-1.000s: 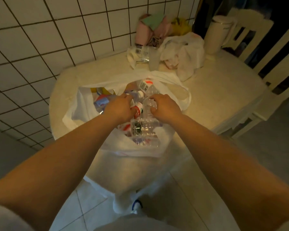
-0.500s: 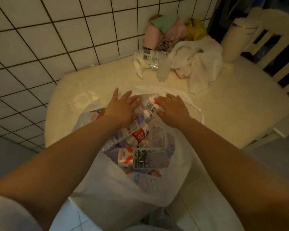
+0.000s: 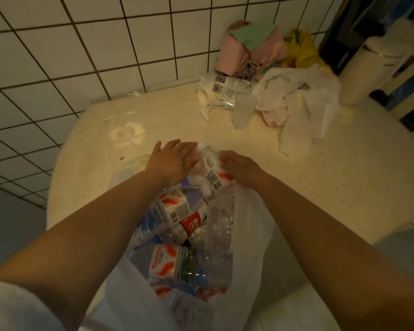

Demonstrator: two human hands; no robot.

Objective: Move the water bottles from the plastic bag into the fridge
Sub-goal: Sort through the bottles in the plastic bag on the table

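While bagged, bottle [image 3: 210, 163] btwn grips.

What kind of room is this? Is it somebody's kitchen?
Probably a home kitchen or dining corner. There is a white tiled wall, a pale table holding a plastic bag of water bottles, and a white chair beside it.

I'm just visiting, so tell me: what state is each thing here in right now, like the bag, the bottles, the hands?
White plastic bag: open, full of bottles.
Clear water bottles with red-and-white labels: lying heaped in the bag.
Topmost white-capped bottle: between both hands.
Left hand: fingers straight, resting on the bottles.
Right hand: fingers curled around the topmost bottle.
Clear plastic cup: upright on the table.
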